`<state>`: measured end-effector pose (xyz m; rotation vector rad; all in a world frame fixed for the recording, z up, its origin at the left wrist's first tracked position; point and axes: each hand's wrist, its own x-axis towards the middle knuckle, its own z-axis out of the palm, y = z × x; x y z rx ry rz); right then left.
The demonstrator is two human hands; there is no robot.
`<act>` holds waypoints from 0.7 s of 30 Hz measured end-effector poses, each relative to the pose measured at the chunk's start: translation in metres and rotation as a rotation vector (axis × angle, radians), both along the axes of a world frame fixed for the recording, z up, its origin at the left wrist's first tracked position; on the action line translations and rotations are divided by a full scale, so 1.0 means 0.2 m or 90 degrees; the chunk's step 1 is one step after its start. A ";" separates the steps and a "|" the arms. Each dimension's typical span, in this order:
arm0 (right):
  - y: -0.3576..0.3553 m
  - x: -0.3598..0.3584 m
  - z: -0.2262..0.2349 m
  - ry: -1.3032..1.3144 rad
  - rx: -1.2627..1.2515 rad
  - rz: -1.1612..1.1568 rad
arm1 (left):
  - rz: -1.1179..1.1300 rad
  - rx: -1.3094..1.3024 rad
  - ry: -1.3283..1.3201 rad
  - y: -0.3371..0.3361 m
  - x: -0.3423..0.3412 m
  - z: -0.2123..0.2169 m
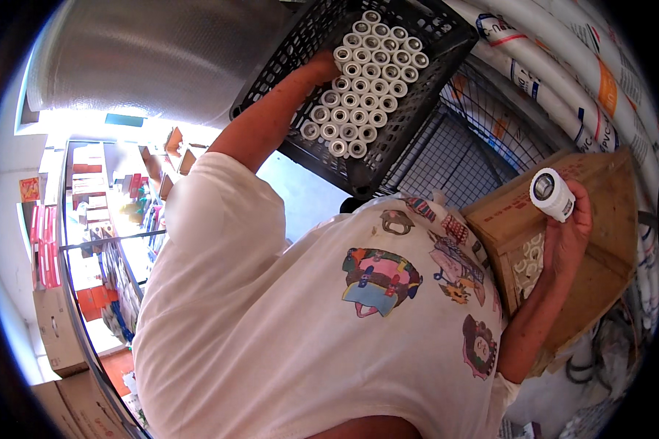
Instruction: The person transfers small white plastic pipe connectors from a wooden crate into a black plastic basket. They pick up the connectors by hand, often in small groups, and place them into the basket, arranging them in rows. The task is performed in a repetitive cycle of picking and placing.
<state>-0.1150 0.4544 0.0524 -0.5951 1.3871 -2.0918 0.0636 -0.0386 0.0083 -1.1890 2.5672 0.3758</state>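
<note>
Upper centre, a black plastic basket [271,69] holds rows of white pipe fittings [359,101], standing with their round metal-lined openings facing up. My left hand [322,69] reaches over the basket's left side and touches the left edge of these rows. Its fingers are mostly hidden, so I cannot see whether they grip a fitting. At the right, my right hand [570,233] is closed around a larger-looking white pipe fitting [553,194], its metal-lined opening visible. Beneath that hand stands an open cardboard box [593,271] with more white fittings [529,265] inside.
Long white pipes [556,66] run along the upper right, beside a black wire rack [447,146]. A large silvery roll [154,58] lies at the upper left. Shelves [113,234] with boxes and goods stand at the left. Plastic bags [615,336] lie at the lower right.
</note>
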 end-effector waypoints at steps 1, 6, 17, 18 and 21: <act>0.00 0.00 0.00 -0.005 0.001 -0.001 | 0.059 0.065 -0.049 0.05 -0.01 0.09; -0.04 0.04 0.07 -0.008 0.003 -0.008 | 0.057 0.087 0.034 -0.04 0.05 0.00; -0.05 0.05 0.08 0.016 0.002 -0.014 | -0.176 -0.248 0.189 0.38 -0.05 0.38; -0.06 0.05 0.07 0.026 0.012 -0.015 | -0.245 -0.233 0.268 0.43 -0.06 0.41; -0.07 0.07 0.09 0.082 0.073 -0.012 | -0.296 0.166 0.438 0.69 -0.16 0.53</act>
